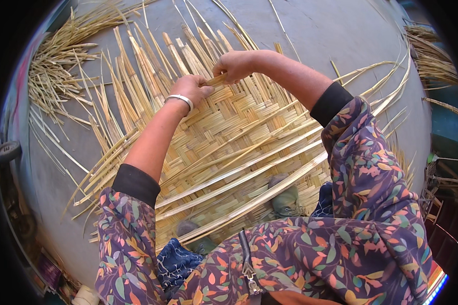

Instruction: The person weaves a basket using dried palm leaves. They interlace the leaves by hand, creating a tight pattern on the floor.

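Note:
A large woven mat of pale yellow split-reed strips lies on the floor under both my arms, its unwoven ends fanning out at the far side. At its far part, my left hand, with a bracelet on the wrist, is closed with the thumb against a short stretch of flat reed strip. My right hand is bent over from the right and pinches the same strip, fingers curled down. The fingertips of both hands are partly hidden. Several long loose strips lie across the near half of the mat.
A heap of loose reed strips lies at the far left, and another bundle at the far right. My shoes stand on the near part of the mat. Grey floor surrounds the mat. A round dark object sits at the left edge.

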A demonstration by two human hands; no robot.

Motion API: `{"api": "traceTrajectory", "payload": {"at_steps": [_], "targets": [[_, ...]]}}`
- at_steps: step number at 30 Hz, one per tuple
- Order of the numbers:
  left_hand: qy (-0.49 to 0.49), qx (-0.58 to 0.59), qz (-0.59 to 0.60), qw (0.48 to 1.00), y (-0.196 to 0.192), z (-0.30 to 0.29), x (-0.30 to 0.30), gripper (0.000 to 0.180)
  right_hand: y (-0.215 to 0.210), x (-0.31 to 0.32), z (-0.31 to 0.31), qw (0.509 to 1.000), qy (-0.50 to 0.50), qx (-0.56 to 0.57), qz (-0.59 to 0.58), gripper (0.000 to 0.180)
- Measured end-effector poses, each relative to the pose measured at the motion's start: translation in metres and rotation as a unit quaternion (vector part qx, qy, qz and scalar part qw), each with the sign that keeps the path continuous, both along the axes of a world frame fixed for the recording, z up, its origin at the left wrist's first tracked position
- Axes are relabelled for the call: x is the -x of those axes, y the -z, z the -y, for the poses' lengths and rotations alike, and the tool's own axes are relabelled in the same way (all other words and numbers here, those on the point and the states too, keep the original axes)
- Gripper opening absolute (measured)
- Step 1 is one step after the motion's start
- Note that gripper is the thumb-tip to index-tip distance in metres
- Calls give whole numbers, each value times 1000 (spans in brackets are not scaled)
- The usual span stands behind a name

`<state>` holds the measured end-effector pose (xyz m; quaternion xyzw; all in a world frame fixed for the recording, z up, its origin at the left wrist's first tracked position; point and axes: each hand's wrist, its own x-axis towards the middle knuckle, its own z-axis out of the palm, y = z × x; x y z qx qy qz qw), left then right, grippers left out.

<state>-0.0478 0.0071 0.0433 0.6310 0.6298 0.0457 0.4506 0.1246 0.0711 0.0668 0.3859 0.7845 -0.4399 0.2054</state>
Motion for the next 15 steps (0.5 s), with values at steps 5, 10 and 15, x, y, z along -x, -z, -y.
{"api": "traceTrajectory", "payload": {"at_steps": [5,10,15], "targets": [[2,-33,-85,996,-10,-2,-7,24,4,-8,6,992,-21,-114,-53,19],[-20,-98,-109,989,-6,5,-13,25,8,-21,1,985,95,-135,-45,20],[-75,-154,-119,978,-1,11,-13,24,27,-24,-10,915,348,-169,-117,53]]}}
